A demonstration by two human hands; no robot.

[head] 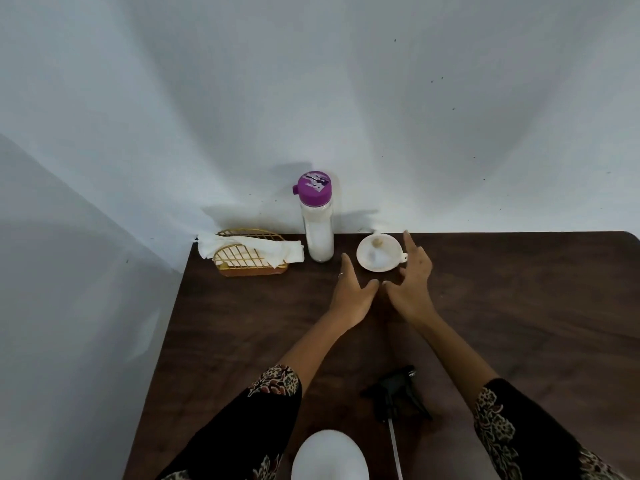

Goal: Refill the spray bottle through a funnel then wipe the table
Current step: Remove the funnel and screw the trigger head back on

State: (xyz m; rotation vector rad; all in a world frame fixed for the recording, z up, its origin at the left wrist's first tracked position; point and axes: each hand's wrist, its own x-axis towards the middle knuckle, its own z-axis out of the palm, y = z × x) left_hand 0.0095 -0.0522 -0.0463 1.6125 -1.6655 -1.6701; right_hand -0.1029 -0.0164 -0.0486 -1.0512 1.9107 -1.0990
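Note:
A white funnel (379,254) lies on the dark wooden table (519,323) near the back wall. My right hand (410,282) reaches toward it with fingers spread, its fingertips at the funnel's rim and tab. My left hand (353,292) hovers open just left of the right one, holding nothing. A clear bottle with a purple cap (317,220) stands upright at the back, filled with white liquid. The white spray bottle body (329,455) stands at the near edge without its head. The black spray trigger head (398,396) with its tube lies beside it.
A gold wire holder with white tissues (251,254) sits at the table's back left corner. White walls close the back and left sides. The table's left edge runs diagonally toward me.

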